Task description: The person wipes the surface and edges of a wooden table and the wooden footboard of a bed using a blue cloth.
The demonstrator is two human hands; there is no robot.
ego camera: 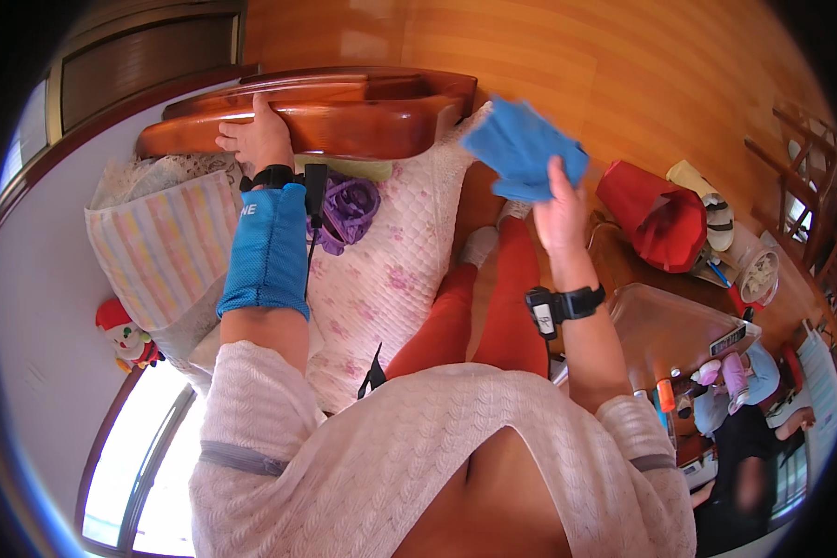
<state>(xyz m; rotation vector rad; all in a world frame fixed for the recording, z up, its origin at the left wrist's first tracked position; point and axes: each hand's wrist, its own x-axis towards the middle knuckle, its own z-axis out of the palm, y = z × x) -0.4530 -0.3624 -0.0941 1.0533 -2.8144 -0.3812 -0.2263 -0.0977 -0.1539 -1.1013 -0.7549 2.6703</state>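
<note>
My left hand (259, 136) lies against the glossy wooden armrest (370, 129) of a bench or sofa, thumb and fingers spread over its surface. A blue cloth (526, 150) hangs bunched in my right hand (561, 213), pinched between thumb and fingers and held out over the floor, away from the armrest. Below the armrest, a quilted floral seat cover (397, 279) spreads along the seat. On it, near my left forearm, sits a purple bundle of fabric or straps (349, 209). A striped cloth (164, 247) drapes over the backrest side at left.
A red bag (652, 216) and a cream item (701, 188) lie to the right. Nearby stand a table with a clear cover (659, 328) and a clear container (759, 273). A plush toy (129, 335) rests by the window. Another person (739, 446) is at lower right.
</note>
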